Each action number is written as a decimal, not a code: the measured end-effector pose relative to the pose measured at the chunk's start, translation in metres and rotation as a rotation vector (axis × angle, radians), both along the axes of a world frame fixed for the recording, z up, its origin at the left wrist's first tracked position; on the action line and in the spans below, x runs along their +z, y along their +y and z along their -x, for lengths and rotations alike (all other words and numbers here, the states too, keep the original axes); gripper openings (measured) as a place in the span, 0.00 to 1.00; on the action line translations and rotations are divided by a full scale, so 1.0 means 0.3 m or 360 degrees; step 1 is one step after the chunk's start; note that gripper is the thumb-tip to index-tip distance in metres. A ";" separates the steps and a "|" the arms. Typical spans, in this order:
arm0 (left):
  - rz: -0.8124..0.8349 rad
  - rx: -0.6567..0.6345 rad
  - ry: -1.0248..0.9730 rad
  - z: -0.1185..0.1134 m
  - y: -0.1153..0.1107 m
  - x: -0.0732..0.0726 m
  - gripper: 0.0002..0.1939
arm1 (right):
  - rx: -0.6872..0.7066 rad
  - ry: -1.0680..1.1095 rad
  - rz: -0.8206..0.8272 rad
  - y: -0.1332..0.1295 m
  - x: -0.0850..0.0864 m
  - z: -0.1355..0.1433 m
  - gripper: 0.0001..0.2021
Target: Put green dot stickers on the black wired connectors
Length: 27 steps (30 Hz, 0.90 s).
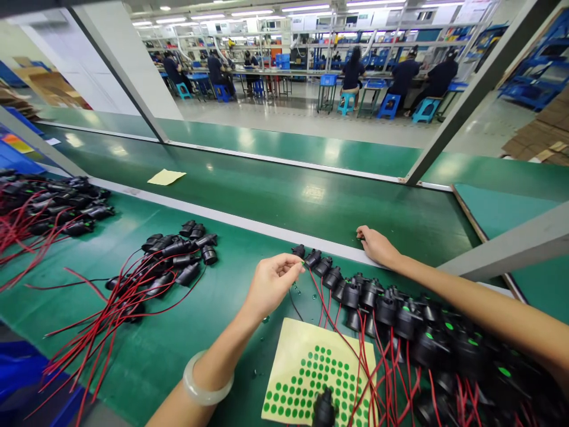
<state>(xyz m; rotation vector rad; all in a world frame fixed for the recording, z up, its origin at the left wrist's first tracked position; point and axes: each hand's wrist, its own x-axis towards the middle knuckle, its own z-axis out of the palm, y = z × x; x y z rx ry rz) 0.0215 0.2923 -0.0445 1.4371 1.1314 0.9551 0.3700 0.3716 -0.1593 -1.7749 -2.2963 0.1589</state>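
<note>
My left hand (276, 281), with a pale bangle (207, 379) on its wrist, pinches a small green round sticker (303, 267) at its fingertips. It is beside the left end of a row of black cylindrical parts (351, 290) with red wires, several bearing green dots. Below lies a yellow sheet (291, 335) of green round stickers, with one black part (324, 409) on top. My right hand (376, 246) is over the far edge of the row, at the white strip. Its fingers are curled closed; what they hold, if anything, is too small to make out.
A pile of black wired parts (178, 255) lies left of my left hand, another heap (53, 204) further left. A yellow paper (166, 177) rests on the green belt (267, 190) beyond the white strip (249, 225). Grey posts (471, 89) frame the bench; people sit far behind.
</note>
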 end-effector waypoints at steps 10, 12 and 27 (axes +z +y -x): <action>0.0015 0.0059 -0.0015 0.044 -0.025 0.025 0.08 | 0.0153 -0.0249 0.0018 0.044 0.032 -0.045 0.15; 0.0026 0.0066 -0.0021 0.049 -0.026 0.027 0.08 | 0.0179 -0.0301 0.0015 0.057 0.048 -0.064 0.14; 0.0081 0.0047 -0.0103 0.038 -0.021 0.026 0.13 | 0.0483 -0.0554 0.0018 0.123 0.090 -0.048 0.14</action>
